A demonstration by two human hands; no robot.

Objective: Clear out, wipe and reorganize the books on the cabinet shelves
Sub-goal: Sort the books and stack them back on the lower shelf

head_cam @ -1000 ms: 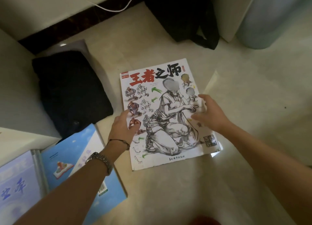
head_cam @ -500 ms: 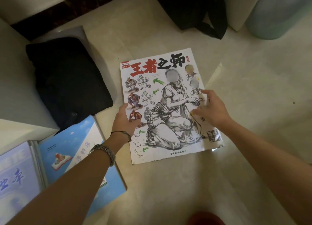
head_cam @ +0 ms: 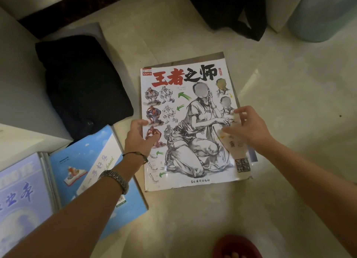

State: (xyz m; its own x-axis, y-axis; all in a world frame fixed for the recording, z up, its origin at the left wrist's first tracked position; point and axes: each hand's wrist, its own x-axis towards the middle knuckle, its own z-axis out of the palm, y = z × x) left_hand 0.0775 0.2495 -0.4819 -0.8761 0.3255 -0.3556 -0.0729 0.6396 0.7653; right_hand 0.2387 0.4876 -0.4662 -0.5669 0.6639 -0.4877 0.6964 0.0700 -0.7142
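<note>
A large drawing book with red and black title characters and a kneeling figure lies face up on the pale floor. It rests on another book whose grey edge shows along the top and right. My left hand grips the drawing book's left edge, thumb on the cover. My right hand is on the right side of the cover, pressing a pale, blurred wipe against it. Two blue books lie at the lower left, partly under my left forearm.
A folded black cloth lies left of the book beside a white cabinet panel. A black bag and a pale blue cylinder stand at the back. A red slipper is at the bottom edge.
My right hand has slid a little along the right side of the cover with the wipe. My left hand has stayed on the left edge. The book has not moved.
</note>
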